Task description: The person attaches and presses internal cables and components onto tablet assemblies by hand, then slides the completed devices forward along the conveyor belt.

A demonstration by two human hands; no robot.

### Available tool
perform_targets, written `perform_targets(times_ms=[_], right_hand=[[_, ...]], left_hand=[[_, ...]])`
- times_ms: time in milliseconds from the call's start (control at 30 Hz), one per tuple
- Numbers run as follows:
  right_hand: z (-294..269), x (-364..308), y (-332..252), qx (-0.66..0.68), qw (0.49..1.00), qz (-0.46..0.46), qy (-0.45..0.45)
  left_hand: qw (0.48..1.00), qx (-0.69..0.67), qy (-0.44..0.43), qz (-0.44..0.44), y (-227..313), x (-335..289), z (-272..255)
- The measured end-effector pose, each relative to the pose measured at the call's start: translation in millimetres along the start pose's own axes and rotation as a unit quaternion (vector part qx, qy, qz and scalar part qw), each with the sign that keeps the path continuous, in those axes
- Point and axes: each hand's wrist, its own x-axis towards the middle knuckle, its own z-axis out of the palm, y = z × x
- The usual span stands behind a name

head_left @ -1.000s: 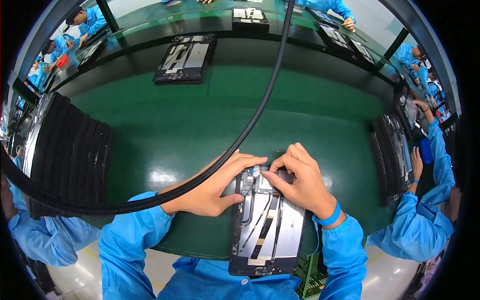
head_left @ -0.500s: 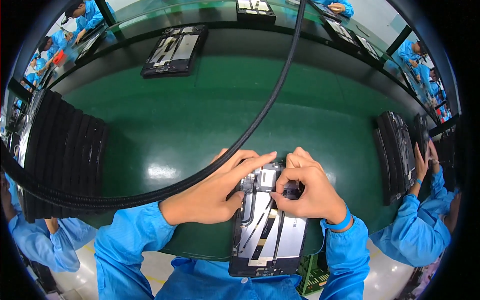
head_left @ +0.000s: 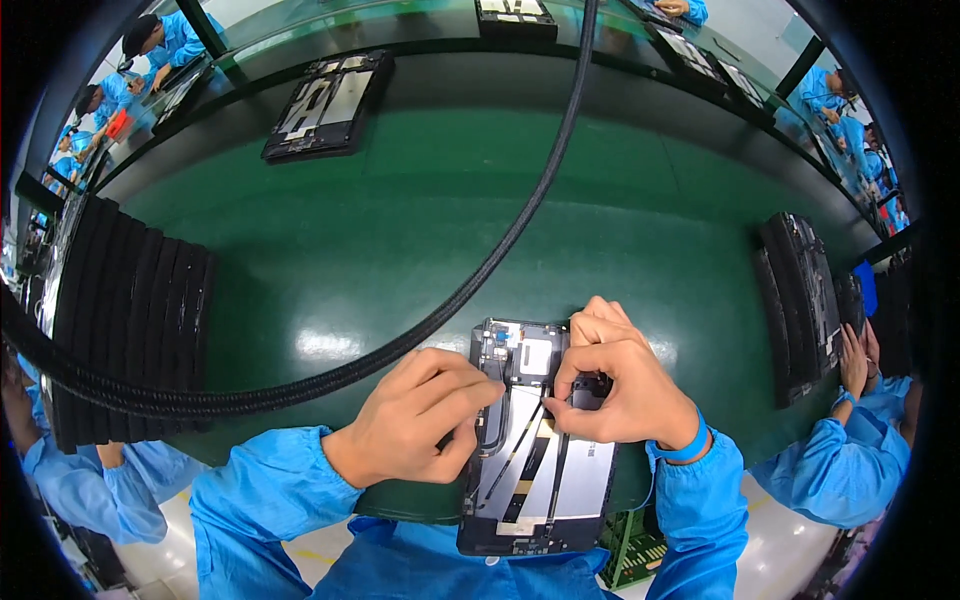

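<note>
An opened tablet (head_left: pixel 592 470) lies at the table's near edge, with its insides showing. Its silver battery area is crossed by thin black ribbon cables (head_left: pixel 538 450). My right hand (head_left: pixel 625 385), wearing a blue wrist strap (head_left: pixel 688 440), pinches thumb and forefinger at the upper end of a ribbon cable; what sits between the tips is too small to make out. Curled fingers of my left hand (head_left: pixel 420 415) rest at the tablet's left edge, beside a black wire (head_left: pixel 490 440). Whatever those fingers hold, if anything, is hidden.
A thick black cable (head_left: pixel 480 275) hangs across the view, passing near my left hand. Black tablet-like units stand stacked at left (head_left: pixel 130 320) and right (head_left: pixel 800 310). Another opened tablet (head_left: pixel 330 105) lies far left on the green table (head_left: pixel 430 210). Co-workers in blue sit around.
My left hand has drawn back from the tablet's upper part toward its left edge, fingers now curled, uncovering the top left corner. My right hand keeps its pinch in nearly the same place.
</note>
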Motion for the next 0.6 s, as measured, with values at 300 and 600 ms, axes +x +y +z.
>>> perform_targets(times_ms=[300, 600], right_hand=[[-0.4, -1.2, 3.4, 0.013, 1.000, -0.015, -0.001], [1.8, -5.3, 7.8, 0.020, 0.999, -0.023, 0.016]], left_hand=[[0.995, 0.061, -0.040, 0.073, 0.8, -3.7, -0.9], [0.996, 0.050, -0.014, 0.072, -0.3, -4.1, 7.6]])
